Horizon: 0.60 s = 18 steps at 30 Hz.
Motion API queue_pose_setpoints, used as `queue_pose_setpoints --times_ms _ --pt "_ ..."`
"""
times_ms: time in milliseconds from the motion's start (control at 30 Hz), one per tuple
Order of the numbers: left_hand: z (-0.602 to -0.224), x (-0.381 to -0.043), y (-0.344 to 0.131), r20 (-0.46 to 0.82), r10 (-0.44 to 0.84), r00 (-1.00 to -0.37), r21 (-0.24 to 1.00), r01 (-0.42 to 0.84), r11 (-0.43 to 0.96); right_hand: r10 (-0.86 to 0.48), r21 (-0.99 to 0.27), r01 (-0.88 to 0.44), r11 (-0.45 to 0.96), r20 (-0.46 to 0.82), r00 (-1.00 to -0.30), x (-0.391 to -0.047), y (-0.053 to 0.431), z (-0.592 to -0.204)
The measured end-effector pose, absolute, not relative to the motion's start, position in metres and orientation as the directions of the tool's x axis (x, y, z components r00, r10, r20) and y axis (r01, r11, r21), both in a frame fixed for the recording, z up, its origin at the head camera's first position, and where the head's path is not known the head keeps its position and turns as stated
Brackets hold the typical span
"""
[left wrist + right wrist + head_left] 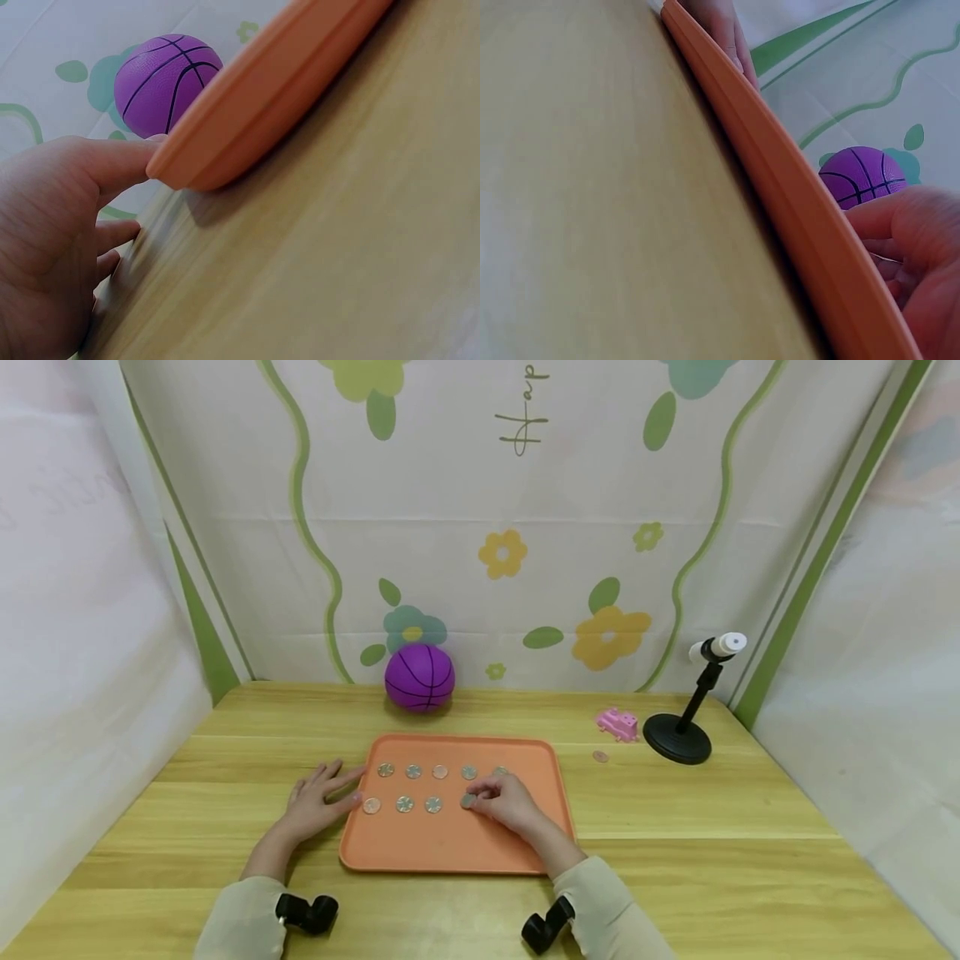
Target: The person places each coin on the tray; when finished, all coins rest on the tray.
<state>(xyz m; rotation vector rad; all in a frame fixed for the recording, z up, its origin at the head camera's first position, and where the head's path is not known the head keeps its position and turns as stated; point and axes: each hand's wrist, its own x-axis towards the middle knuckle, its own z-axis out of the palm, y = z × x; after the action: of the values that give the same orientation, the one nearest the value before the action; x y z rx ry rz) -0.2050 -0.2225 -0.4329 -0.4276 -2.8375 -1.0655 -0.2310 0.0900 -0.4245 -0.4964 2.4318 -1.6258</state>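
An orange tray (450, 852) lies on the wooden table, bearing two rows of coins. The back row has several coins, among them a silvery coin (413, 772) and a coppery coin (440, 772). Three coins stand in the front row, starting with a coppery coin (371, 806) at the left. Right of these, my right hand (512, 806) pinches a silvery coin (468, 801) between thumb and fingers, low over the tray. My left hand (315, 806) spreads its fingers at the tray's left rim, thumb and index touching it. In the right wrist view the tray's side hides the coins.
A purple ball (420, 677) sits behind the tray. To the back right are a pink toy (618, 724), a single coppery coin (601, 757) on the table, and a black stand (677, 738) holding a white cylinder. A flowered cloth (450, 485) hangs behind.
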Motion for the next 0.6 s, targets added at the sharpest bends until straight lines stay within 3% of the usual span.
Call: queue_pose_setpoints --times_ms 400,600 --pt "-0.4340 -0.2065 -0.2239 0.173 0.236 -0.956 0.630 0.292 0.720 -0.361 -0.924 -0.168 0.343 0.035 -0.932 -0.2271 0.0887 -0.4199" --pt "-0.4355 -0.2074 -0.2234 0.176 0.236 -0.956 0.628 0.293 0.720 -0.378 -0.955 -0.124 0.268 0.014 -0.926 -0.2308 0.0930 -0.4218"
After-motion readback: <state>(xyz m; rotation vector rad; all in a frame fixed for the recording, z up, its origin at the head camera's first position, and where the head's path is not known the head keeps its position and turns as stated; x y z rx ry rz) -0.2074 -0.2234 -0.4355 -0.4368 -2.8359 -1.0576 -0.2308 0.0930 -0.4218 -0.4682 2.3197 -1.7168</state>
